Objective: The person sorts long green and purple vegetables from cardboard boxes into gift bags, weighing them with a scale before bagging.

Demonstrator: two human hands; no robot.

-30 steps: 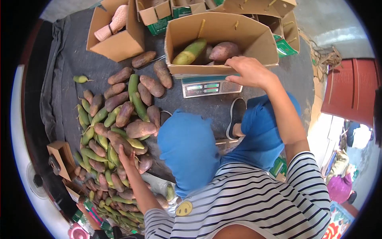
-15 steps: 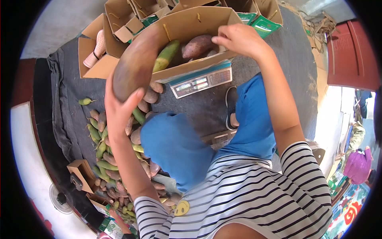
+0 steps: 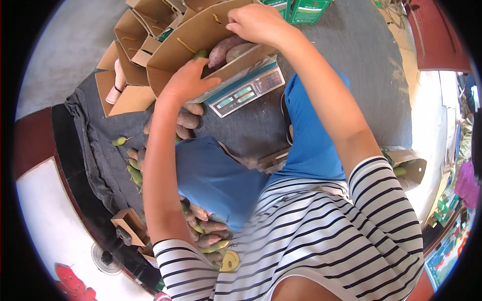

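A tall cardboard carton (image 3: 173, 56) stands on a digital scale (image 3: 244, 95). Inside lie reddish-brown sweet potatoes (image 3: 223, 50) and part of a green radish (image 3: 200, 54). Over the carton's near left rim is my left hand (image 3: 188, 82), its thumb spread away from the fingers and no root visible in it. The fingertips reach inside and are partly hidden. At the right end, my right hand (image 3: 256, 24) curls over the carton's rim.
More cartons (image 3: 131, 32) stand behind on the left; one holds a pink mesh item (image 3: 117, 83). Sweet potatoes (image 3: 188, 120) and green radishes (image 3: 134, 174) lie on the dark ground sheet (image 3: 371, 85) by my left leg. Green-and-white boxes (image 3: 309, 11) stand at the back.
The large brownish root that was in my left hand is out of sight. That hand has moved to the carton's rim. My view has shifted, with the carton now farther left.
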